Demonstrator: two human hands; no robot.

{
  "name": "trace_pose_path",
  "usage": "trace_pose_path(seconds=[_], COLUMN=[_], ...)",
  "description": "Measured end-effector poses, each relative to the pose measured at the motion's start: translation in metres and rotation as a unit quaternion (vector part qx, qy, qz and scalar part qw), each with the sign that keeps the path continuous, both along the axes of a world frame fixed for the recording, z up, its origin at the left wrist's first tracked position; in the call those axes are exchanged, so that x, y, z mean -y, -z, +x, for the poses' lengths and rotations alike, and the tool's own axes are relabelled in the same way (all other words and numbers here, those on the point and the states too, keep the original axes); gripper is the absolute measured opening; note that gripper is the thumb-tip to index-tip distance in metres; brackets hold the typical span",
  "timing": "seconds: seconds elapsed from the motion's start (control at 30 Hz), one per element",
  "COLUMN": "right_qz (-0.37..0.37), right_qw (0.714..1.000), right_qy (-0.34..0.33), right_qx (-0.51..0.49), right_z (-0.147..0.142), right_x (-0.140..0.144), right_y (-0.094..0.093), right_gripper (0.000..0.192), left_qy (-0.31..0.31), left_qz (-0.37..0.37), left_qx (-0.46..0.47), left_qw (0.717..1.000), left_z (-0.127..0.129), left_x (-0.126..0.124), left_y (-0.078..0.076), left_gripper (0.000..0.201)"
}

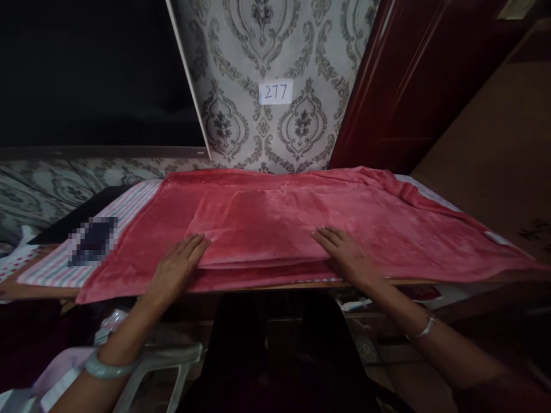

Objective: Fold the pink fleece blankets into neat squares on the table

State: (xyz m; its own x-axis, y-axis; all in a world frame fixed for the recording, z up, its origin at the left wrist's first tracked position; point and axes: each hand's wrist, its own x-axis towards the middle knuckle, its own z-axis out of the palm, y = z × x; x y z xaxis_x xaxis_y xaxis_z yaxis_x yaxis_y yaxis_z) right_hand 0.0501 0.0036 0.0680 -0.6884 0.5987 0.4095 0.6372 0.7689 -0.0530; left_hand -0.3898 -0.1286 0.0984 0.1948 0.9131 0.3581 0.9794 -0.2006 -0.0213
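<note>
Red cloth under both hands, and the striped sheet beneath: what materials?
Red cloth: looks like plush fleece or velour, with a soft matte nap and a faint sheen, lying in limp folds. Left hand and right hand rest flat on it. Striped sheet: thin, flat woven fabric, likely cotton; hard to confirm.

Wooden tabletop [26, 289] across the middle of the frame, covered by striped cloth [55, 269]; over that, red fleece blanket [387, 229], folded thicker at centre; blurred dark object [92, 241] at left.
</note>
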Motion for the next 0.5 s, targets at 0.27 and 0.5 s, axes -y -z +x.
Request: trace_pose_path(seconds=[0.27,0.5], right_qz=[-0.044,-0.233], right_qw=[0.997,0.940], right_qy=[-0.027,0.051], right_qx=[-0.065,-0.242], right_z=[0.000,0.030], right_x=[0.012,0.003], right_y=[0.023,0.014], right_gripper=[0.085,0.062], left_qy=[0.020,-0.135], left_qz=[-0.022,-0.115], left_qx=[0.110,0.617], left_qw=[0.993,0.767], left_z=[0.006,-0.005], left_x=[0.017,0.023], left_y=[0.017,-0.013], left_gripper=[0.062,0.076])
